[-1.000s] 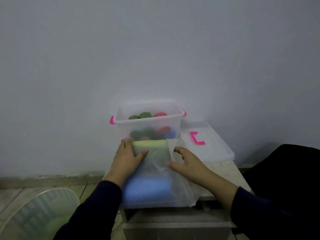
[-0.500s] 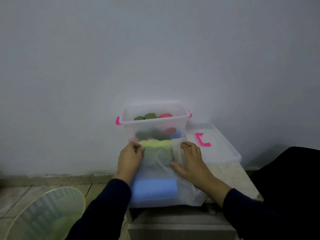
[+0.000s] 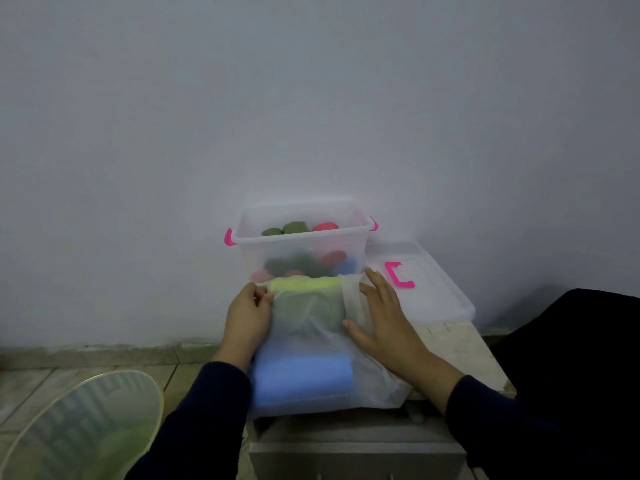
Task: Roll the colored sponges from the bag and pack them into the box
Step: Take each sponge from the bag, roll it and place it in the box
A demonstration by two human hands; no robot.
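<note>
- The left hand sits at the left side of the bag's mouth; its fingers look curled onto the bag's edge beside the yellow sponge, pinching it as far as the view shows.
- The right hand lies flat with straight fingers on the bag's right side, pressing the film down, gripping nothing.
- The yellow sponge lies between the 2 hands, its long axis running left to right, its far edge poking out of the mouth toward the box.
- The left hand is nearer the sponge; the coming pull probably goes away from the person, toward the box just behind.
- A blue sponge lies deeper in the bag, close to the person, also crosswise.
- The box already holds several rolled sponges; its lid rests to the right.
</note>
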